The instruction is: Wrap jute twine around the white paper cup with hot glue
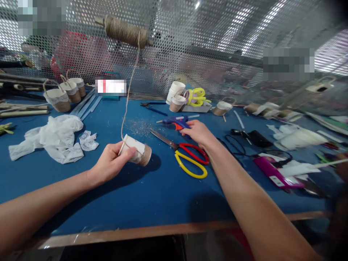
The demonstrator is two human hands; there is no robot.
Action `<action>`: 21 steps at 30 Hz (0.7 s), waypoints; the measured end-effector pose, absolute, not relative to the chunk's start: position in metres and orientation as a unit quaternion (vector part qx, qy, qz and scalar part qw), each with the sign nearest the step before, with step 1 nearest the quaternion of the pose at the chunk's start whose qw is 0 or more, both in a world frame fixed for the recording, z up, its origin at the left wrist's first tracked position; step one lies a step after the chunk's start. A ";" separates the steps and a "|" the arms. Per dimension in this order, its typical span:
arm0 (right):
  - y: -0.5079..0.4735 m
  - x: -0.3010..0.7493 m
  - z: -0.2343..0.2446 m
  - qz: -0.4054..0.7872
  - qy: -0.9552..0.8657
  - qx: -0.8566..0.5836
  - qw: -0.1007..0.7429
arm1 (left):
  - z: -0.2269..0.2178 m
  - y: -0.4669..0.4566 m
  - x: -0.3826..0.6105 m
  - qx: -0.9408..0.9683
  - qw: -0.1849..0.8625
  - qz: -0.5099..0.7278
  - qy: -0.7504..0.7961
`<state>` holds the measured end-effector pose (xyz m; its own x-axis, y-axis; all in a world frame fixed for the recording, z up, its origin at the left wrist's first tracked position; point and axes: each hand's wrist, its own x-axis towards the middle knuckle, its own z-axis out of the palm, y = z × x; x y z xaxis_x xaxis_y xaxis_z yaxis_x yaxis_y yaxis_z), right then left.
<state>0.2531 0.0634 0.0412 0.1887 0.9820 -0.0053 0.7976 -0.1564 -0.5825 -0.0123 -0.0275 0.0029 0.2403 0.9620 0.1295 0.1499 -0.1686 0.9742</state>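
Note:
My left hand (110,163) is closed round a white paper cup (134,148) lying on its side, its base end partly wrapped in brown twine. A strand of twine (129,87) runs up from the cup to a twine spool (123,32) mounted on the mesh screen. My right hand (198,132) reaches forward and grips the handle of a blue glue gun (176,121) resting on the blue table (152,195). Red and yellow scissors (187,156) lie just below my right hand.
Crumpled white plastic and lace (51,139) lie at left, with finished twine-wrapped cups (66,94) behind. Stacked white cups (175,95), yellow scissors (197,96), a magenta phone (273,170) with black cable, and paper scraps fill the right. A perforated mesh screen (217,43) stands behind; another person sits beyond it.

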 end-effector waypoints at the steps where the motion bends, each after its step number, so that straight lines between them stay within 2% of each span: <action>1: 0.057 0.251 0.047 0.207 -0.603 -0.722 0.268 | 0.003 -0.027 -0.012 0.634 0.466 0.432 0.441; 3: 0.040 0.245 0.060 0.248 -0.602 -0.686 0.325 | 0.003 -0.027 -0.012 0.641 0.456 0.429 0.443; 4: 0.031 0.243 0.066 0.326 -0.591 -0.635 0.376 | 0.003 -0.027 -0.011 0.645 0.451 0.427 0.445; 5: 0.022 0.239 0.070 0.390 -0.581 -0.598 0.391 | 0.003 -0.027 -0.011 0.649 0.446 0.424 0.446; 8: -0.001 0.230 0.075 0.463 -0.606 -0.541 0.356 | 0.005 -0.026 -0.009 0.657 0.425 0.424 0.455; 16: -0.026 0.215 0.061 0.373 -0.695 -0.557 0.259 | 0.009 -0.022 -0.009 0.707 0.314 0.412 0.482; 21: -0.031 0.214 0.061 0.308 -0.734 -0.547 0.260 | 0.008 -0.021 -0.010 0.730 0.272 0.416 0.470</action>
<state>0.2135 -0.0311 0.0613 -0.2669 0.9627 0.0445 0.6427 0.2123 -0.7361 -0.0101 -0.0207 0.0077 0.2123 0.9118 0.3514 0.4600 -0.4105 0.7873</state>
